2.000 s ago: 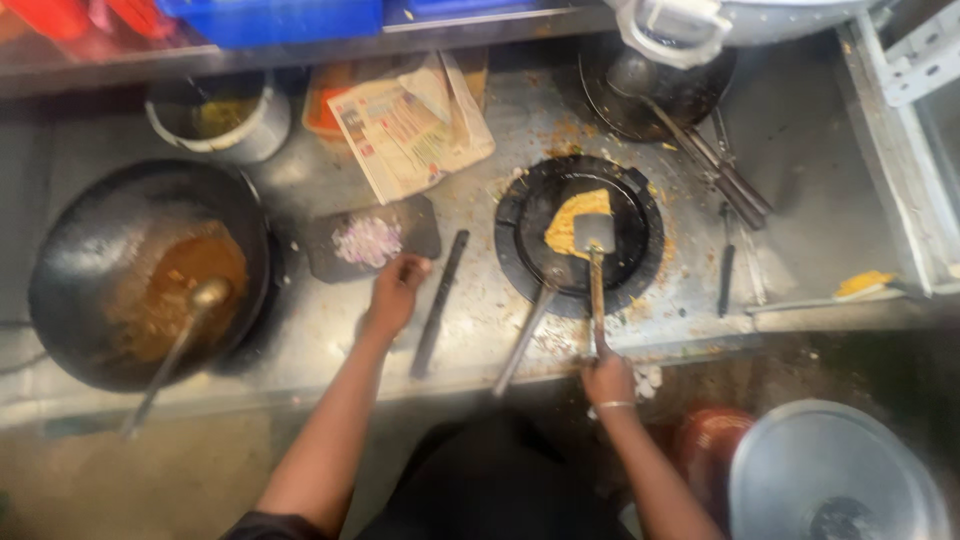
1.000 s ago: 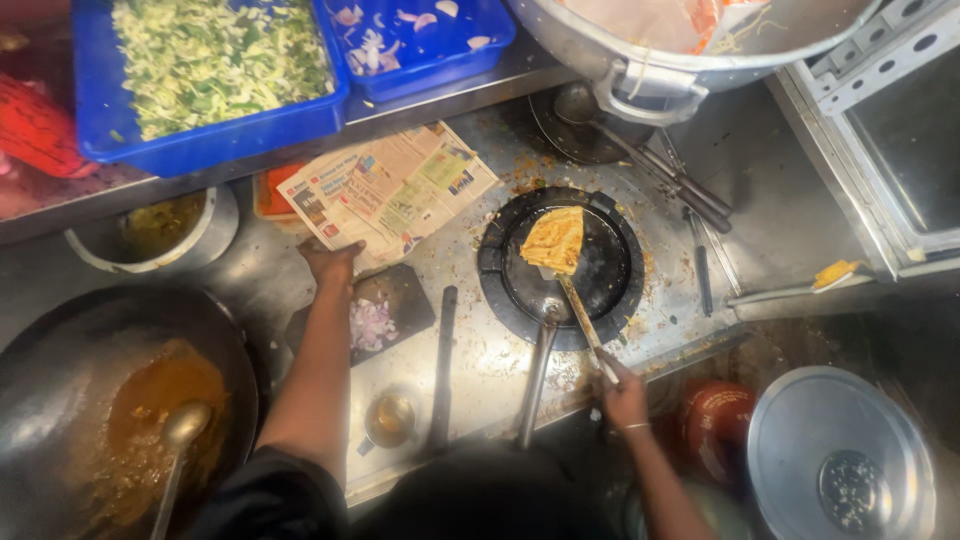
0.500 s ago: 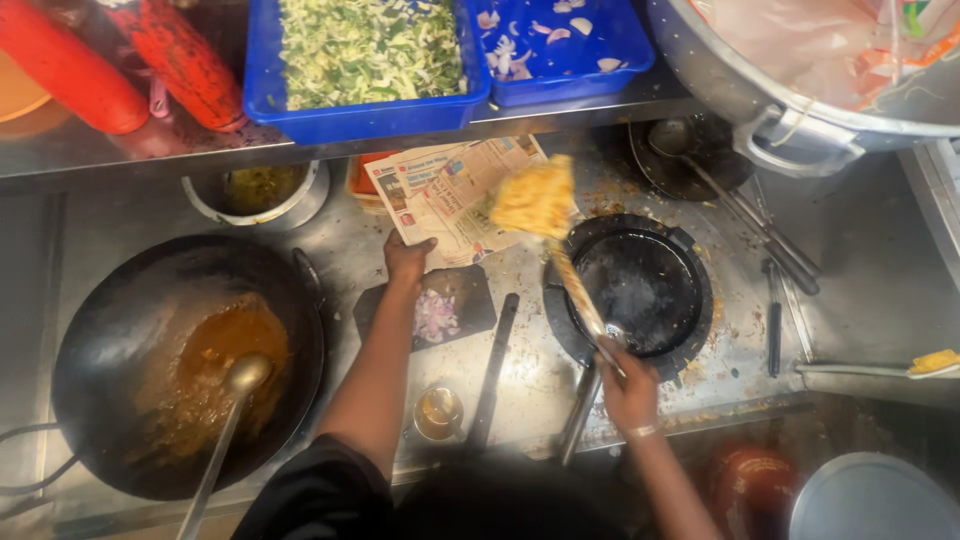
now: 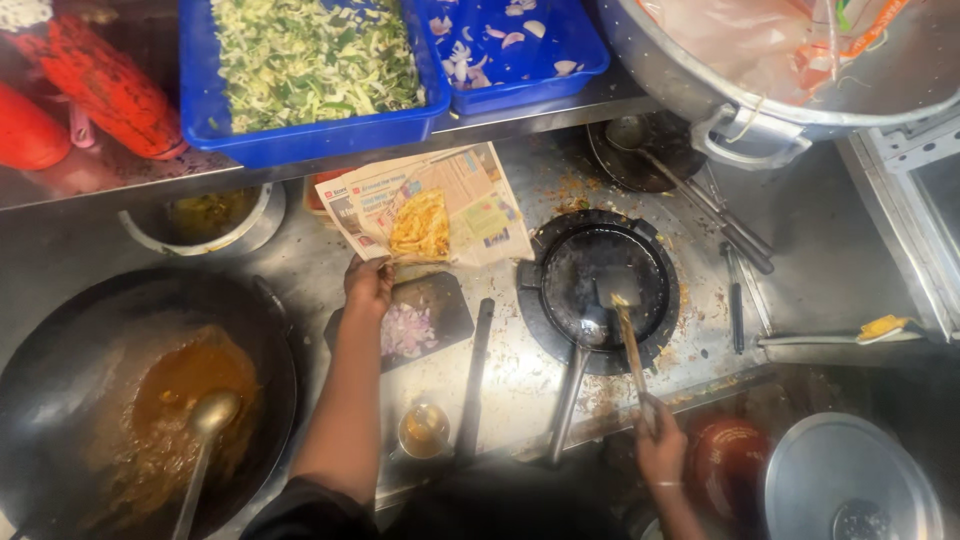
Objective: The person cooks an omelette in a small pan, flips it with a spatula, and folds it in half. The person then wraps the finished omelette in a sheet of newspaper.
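Note:
My left hand (image 4: pixel 367 285) grips the lower edge of a sheet of newspaper (image 4: pixel 470 190) spread on the steel counter. A folded yellow omelette (image 4: pixel 420 224) lies on that paper, just above my fingers. My right hand (image 4: pixel 660 448) holds the wooden handle of a spatula (image 4: pixel 628 335); its blade rests in the small black frying pan (image 4: pixel 605 275), which now has no food in it.
A big black wok (image 4: pixel 60 400) of brown gravy with a ladle (image 4: pixel 205 430) stands at left. Chopped onion sits on a black board (image 4: pixel 440 305). Blue trays of chopped greens (image 4: pixel 300 60) and onion (image 4: pixel 505 40) fill the shelf. A large steel pot (image 4: pixel 760 110) is at right.
The spatula carried the omelette from the frying pan up and left onto the newspaper, then went back down into the pan. My left hand moved up from the board to the paper's edge.

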